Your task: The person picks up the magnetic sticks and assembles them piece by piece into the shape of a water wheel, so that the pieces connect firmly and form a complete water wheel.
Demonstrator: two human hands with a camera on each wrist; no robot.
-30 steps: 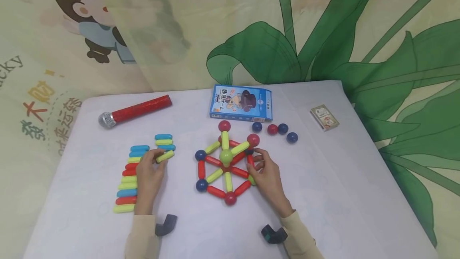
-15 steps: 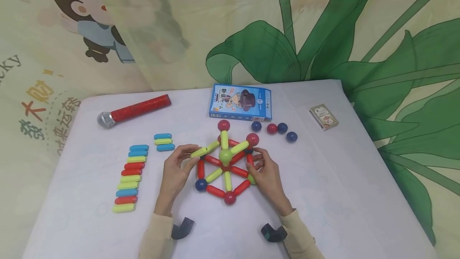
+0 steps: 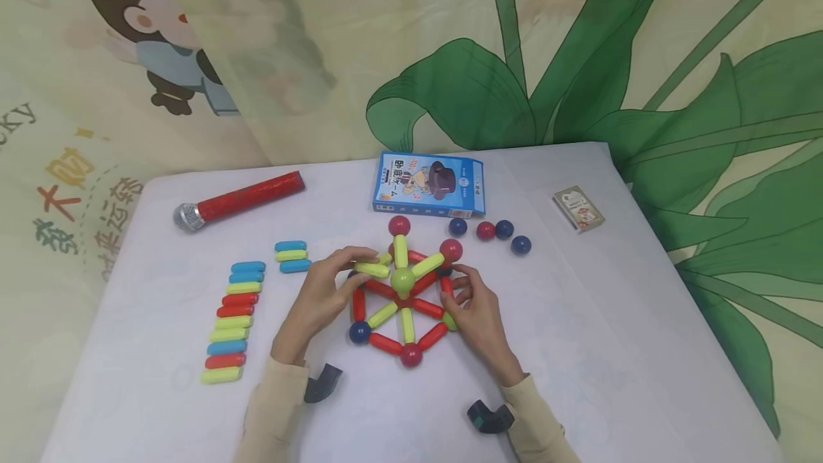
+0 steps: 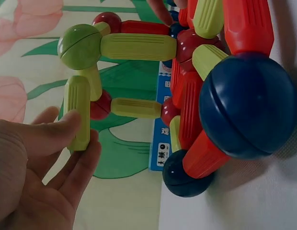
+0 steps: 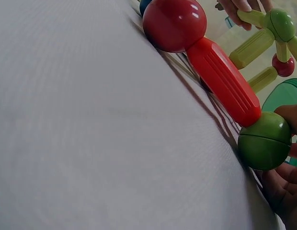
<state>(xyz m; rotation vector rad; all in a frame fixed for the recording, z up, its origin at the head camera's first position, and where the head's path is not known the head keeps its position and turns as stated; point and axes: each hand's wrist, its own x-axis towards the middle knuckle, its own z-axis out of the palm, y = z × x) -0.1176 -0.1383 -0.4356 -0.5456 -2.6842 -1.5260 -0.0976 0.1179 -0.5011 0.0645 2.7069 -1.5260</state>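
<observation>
My left hand point(image 3: 321, 294) pinches a yellow-green magnetic rod point(image 4: 77, 112) between thumb and fingers. The rod's far end meets the raised green ball point(image 4: 80, 46) at the top of a ball-and-rod structure. A six-sided ring of rods and balls forms its base, with spokes to a red centre ball; a blue ball point(image 3: 360, 332) and a red ball point(image 3: 411, 355) sit at its corners. My right hand point(image 3: 477, 313) grips the ring's right side at a red magnetic rod point(image 3: 447, 287), beside a green ball point(image 5: 265, 141). Its fingers partly hide that side.
Several loose rods point(image 3: 234, 321) lie in a column at the left, with a smaller group point(image 3: 291, 256) nearby. Loose balls point(image 3: 504, 228) sit behind the structure, near a blue box point(image 3: 427, 184). A red microphone point(image 3: 251, 195) and a small card box point(image 3: 579, 208) lie farther back.
My left hand has carried the yellow-green magnetic rod from the loose rods rightward to the raised green ball, turning it on the way. The right hand has stayed in place.
</observation>
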